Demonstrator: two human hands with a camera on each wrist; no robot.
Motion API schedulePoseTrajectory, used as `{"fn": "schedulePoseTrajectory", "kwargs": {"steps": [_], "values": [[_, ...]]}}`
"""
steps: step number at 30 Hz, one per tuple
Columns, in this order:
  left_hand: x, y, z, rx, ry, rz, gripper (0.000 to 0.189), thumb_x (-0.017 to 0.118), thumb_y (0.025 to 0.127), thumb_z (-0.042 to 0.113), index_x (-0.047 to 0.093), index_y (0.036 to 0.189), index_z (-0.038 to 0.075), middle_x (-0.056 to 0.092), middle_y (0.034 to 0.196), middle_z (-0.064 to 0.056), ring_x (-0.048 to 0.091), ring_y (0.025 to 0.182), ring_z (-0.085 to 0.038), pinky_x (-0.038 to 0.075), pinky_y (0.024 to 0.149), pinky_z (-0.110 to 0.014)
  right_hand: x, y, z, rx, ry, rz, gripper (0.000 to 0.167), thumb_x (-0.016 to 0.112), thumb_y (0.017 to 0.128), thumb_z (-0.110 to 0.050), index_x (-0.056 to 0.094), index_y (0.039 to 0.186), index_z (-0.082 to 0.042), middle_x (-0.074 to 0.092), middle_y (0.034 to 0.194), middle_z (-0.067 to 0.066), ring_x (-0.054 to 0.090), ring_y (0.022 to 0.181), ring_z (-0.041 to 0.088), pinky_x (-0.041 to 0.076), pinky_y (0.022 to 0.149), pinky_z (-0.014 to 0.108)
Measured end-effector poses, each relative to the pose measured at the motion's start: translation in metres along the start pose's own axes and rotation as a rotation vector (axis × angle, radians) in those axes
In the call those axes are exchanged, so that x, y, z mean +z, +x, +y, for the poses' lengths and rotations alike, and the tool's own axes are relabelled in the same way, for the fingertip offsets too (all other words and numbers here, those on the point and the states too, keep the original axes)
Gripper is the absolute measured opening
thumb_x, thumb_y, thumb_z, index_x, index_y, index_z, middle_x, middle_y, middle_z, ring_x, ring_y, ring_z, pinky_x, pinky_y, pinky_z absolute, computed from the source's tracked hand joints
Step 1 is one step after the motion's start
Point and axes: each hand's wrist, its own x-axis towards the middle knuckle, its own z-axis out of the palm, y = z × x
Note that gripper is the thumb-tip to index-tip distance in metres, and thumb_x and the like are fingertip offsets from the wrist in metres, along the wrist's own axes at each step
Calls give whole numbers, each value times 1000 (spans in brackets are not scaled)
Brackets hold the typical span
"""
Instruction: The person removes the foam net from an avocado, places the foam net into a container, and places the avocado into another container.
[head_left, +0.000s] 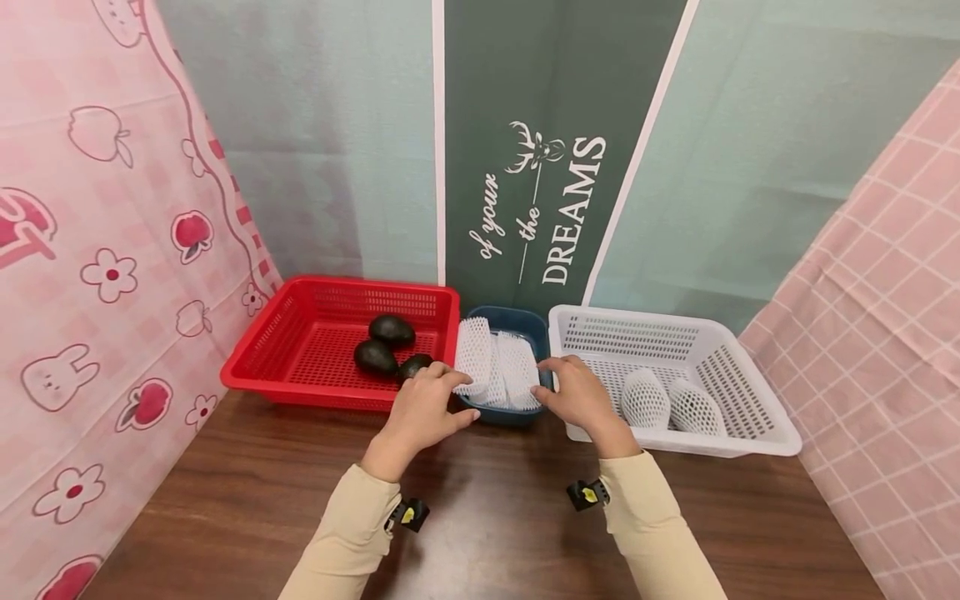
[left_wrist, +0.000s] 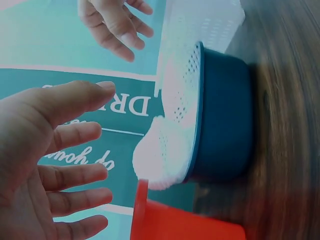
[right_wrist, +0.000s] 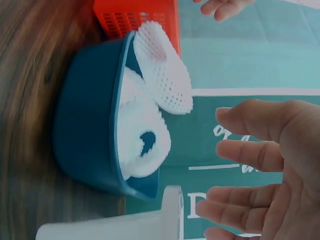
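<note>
Foam net sleeves (head_left: 519,367): white, perforated, scalloped ends, in blue tub (left_wrist: 227,117).

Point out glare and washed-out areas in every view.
Head: faint sheen on the table; left wrist: foam sleeves lose much mesh to glare, and the white basket washes out; right wrist: the uppermost sleeve shows clear holes, others look bleached.

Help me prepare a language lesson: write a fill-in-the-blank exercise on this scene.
The basket holding dark fruits is coloured ____.
The container of foam nets is coloured ____.
In the white basket, ____ rounded nets show.
The hand nearer the white basket is the person's ____.

Missing: red; blue; two; right.
</note>
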Motion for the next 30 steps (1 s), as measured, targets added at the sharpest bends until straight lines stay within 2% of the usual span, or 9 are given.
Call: {"fn": "schedulePoseTrajectory", "kwargs": {"steps": [14, 21, 25, 30], "values": [[17, -4, 14, 34, -83, -13, 40, 77, 72, 34, 68, 107, 15, 58, 99, -5, 56, 88, -21, 47, 70, -40, -1, -9, 37, 68, 4, 21, 38, 69, 81, -20, 63, 112, 0, 57, 110, 24, 53, 102, 38, 42, 85, 52], [26, -3, 22, 89, -60, -24, 40, 77, 73, 35, 68, 107, 15, 59, 95, -3, 56, 87, -18, 48, 72, -36, -1, -13, 58, 90, 7, 36, 37, 68, 81, -18, 63, 112, 1, 57, 109, 25, 51, 103, 40, 41, 83, 53], [30, -1, 28, 94, -46, -22, 40, 76, 73, 36, 69, 106, 15, 59, 94, -2, 56, 85, -18, 48, 70, -37, -2, -15, 68, 97, 7, 32, 38, 67, 82, -18, 62, 113, 3, 56, 110, 27, 51, 103, 41, 41, 82, 54], [35, -1, 36, 100, -26, -52, 40, 75, 74, 38, 69, 106, 16, 58, 92, -2, 55, 85, -18, 48, 69, -37, -4, -18, 79, 125, -5, 19, 39, 66, 82, -19, 62, 114, 3, 54, 109, 29, 51, 100, 42, 42, 79, 54]]}}
